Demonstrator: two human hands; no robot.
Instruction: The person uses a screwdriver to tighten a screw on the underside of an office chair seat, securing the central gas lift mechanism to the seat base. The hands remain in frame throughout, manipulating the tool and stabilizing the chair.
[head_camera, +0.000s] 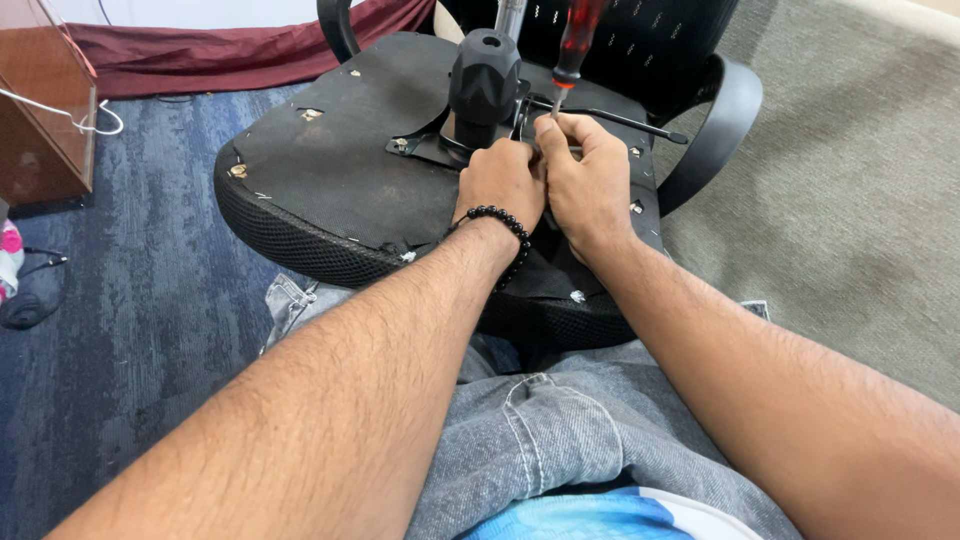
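The left hand (503, 180) and right hand (588, 180) are pressing together, fingers curled on the metal plate (425, 145) under an overturned chair seat (340, 170) lying across the person's lap; what they are pinching is hidden. The right hand is closing around a screwdriver (570, 55), its red handle cut off at the top. A small white label (756, 309) is peeking out on the grey carpet (850, 220).

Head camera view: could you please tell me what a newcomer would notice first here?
Both hands meet at the picture's centre: the left hand, with a black bead bracelet on its wrist, and the right hand, pressed together on the mechanism under an upturned office chair seat. A red-handled screwdriver stands upright from the right hand, beside the black knob. The seat rests against the person's jeans.
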